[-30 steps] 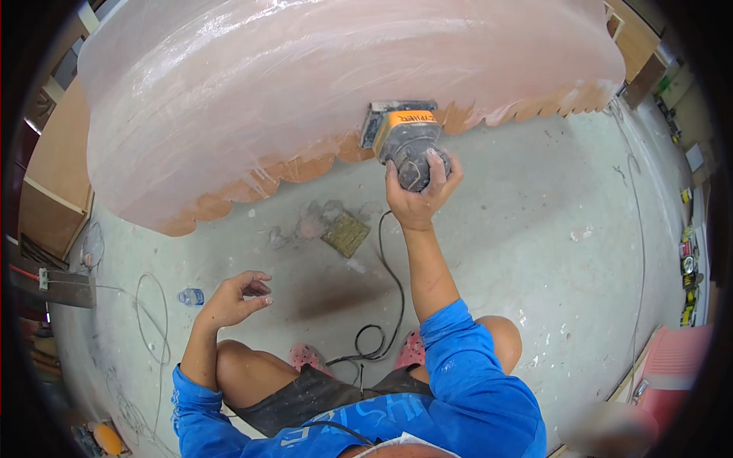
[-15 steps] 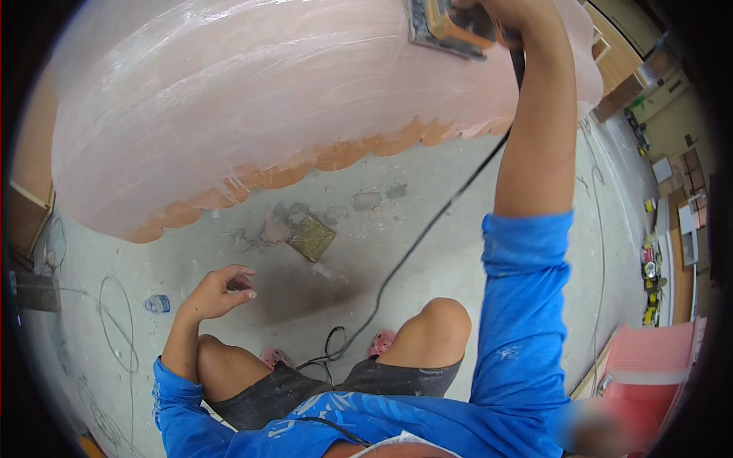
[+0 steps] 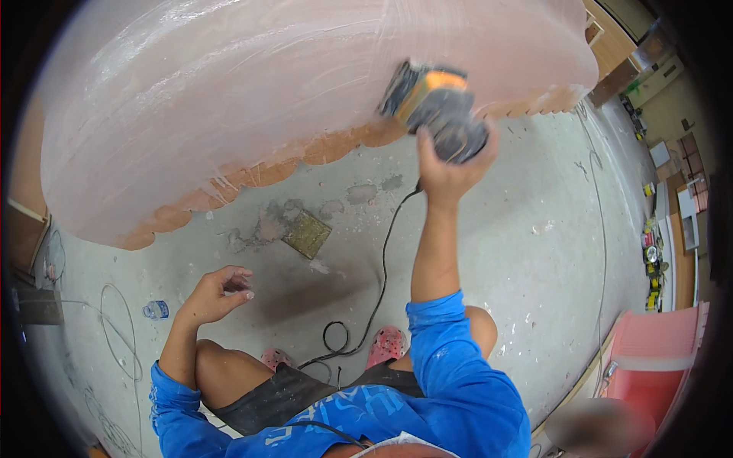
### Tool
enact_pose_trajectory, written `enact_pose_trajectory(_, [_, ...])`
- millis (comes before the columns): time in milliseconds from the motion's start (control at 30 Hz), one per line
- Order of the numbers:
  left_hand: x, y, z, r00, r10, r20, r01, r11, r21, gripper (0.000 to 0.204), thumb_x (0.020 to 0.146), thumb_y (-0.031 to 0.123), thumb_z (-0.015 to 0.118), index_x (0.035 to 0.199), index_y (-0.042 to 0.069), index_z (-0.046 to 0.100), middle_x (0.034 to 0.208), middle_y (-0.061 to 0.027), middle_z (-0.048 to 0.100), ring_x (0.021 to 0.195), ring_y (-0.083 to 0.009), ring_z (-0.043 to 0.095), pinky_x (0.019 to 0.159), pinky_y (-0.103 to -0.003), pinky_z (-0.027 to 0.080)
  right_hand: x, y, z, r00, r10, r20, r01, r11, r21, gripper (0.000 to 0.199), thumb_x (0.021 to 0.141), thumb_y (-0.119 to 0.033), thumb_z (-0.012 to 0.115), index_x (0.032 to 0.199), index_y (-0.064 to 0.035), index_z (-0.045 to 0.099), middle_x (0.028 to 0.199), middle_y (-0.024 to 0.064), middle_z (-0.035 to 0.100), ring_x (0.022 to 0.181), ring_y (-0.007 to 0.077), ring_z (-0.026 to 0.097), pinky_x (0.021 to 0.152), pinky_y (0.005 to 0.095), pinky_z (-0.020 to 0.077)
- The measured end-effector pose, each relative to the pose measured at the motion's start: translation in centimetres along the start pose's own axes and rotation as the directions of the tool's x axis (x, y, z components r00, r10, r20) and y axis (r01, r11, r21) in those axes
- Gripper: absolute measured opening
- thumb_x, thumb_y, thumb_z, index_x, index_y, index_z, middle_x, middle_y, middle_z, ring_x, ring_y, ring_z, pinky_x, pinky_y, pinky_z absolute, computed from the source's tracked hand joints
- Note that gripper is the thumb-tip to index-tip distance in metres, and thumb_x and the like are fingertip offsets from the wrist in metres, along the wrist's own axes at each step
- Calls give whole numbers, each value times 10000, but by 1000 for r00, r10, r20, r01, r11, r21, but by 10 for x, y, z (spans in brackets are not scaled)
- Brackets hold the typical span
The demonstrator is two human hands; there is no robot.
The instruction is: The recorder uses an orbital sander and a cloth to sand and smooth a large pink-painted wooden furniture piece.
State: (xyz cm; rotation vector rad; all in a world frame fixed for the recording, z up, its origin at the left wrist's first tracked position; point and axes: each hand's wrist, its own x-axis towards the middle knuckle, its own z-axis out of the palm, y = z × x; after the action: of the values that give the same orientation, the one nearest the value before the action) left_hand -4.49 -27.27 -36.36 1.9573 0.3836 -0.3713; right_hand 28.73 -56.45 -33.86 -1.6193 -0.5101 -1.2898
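Observation:
My right hand point(image 3: 458, 172) grips an electric sander point(image 3: 435, 103) with an orange and black body. The sander's pad lies against the lower part of a large curved pinkish-white surface point(image 3: 252, 84), above its scalloped brown edge. A black cord point(image 3: 385, 259) runs from the sander down to the floor between my feet. My left hand point(image 3: 217, 296) hangs in the air over my left knee, fingers loosely curled and apart, with nothing in it.
A greenish square block point(image 3: 308, 233) lies on the grey floor among dusty patches. A small plastic bottle point(image 3: 156, 309) lies left of my left hand. Thin cables point(image 3: 118, 328) loop at the left. A red-pink container point(image 3: 657, 343) stands at the lower right, beside a blurred round shape.
My right hand has brought the sander down and toward me, from high on the curved surface to near its lower edge. My left hand has hardly moved.

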Motion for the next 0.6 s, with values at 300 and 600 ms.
enact_pose_trajectory(300, [90,161,4,454,870,-194,-143,286,947,848,717,251,791,1455,23,441,1560,-201,344,1441,-473,283,1129,-615,289,-11,1,5,1000,-9,-7,9,1000,-19,940,604,-175,939,1365,47,434,1270,205,516,1157,357,535,993,463,445])
enact_pose_trajectory(600, [141,240,-27,299,934,-196,66,185,981,835,775,405,747,1460,38,442,1553,-136,379,1453,-405,300,1147,-548,301,237,-151,34,650,394,650,-312,918,-245,631,624,-121,776,1216,10,601,880,250,678,724,309,691,533,351,551])
